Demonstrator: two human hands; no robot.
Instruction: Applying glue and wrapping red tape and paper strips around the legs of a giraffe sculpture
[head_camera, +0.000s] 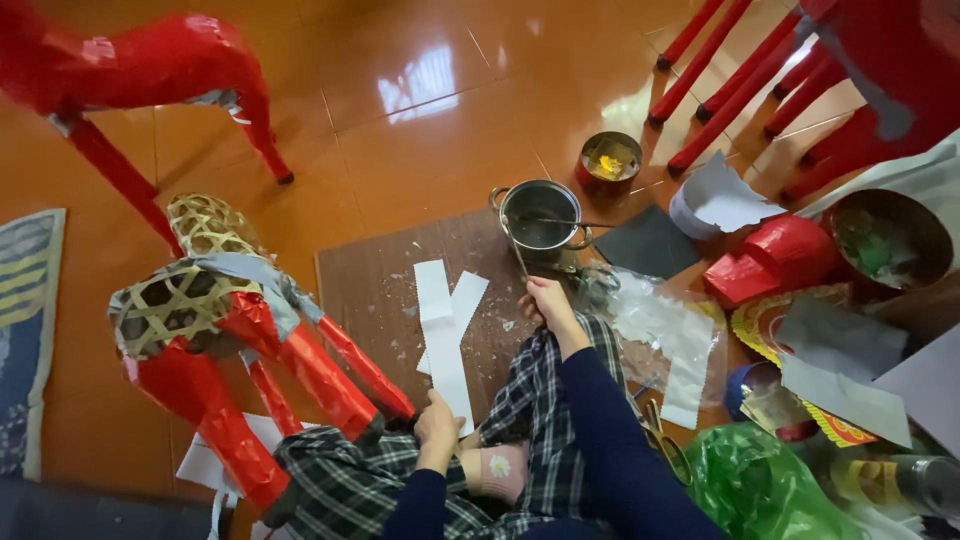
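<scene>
The left hand (437, 425) has its grip pinched shut on the near end of a long white paper strip (441, 335), close to the person's lap. The strip runs away from the hand across a brown board (370, 285) on the floor, crossing over a second white strip (465, 300) near the board's middle. It looks thin, light and limp, likely to tear, crease or flutter if tugged; an end pinch such as this one, or a flat palm under its middle, seems the safest hold. Its edges are straight and its face plain white.

The right hand (548, 300) is farther out, fingers curled closed around a thin stick (521, 255) that leans over toward the steel pot (541, 215) at the board's far right corner.

At the left, just off the board's left edge, stands a woven bamboo animal frame (190, 290), partly wrapped in glossy red paper. Scissors (662, 435) lie right of the knee, beside a green plastic bag (760, 485). Beyond the pot sits a small round tin (609, 160).
</scene>
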